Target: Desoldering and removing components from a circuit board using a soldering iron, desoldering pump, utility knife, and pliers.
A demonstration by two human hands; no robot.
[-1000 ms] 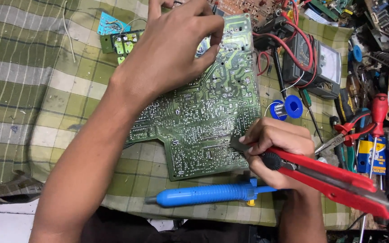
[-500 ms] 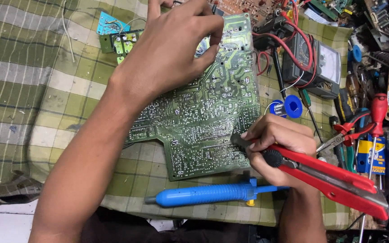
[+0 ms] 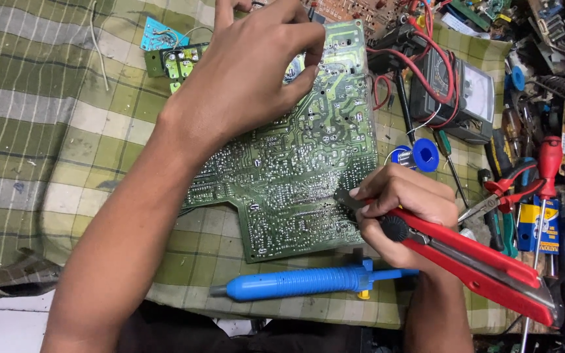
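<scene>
Both forearms are bare from wrist to elbow, with no sleeves, watch, rings or gloves showing. The left hand (image 3: 243, 78) and right hand (image 3: 403, 212) are uncovered, with short, trimmed fingernails. Dark clothing shows at 6 o'clock.

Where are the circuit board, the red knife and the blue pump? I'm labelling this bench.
circuit board (image 3: 289, 176), head view, bare solder side.
red knife (image 3: 472, 258), head view, handle.
blue pump (image 3: 295, 283), head view, barrel.
</scene>
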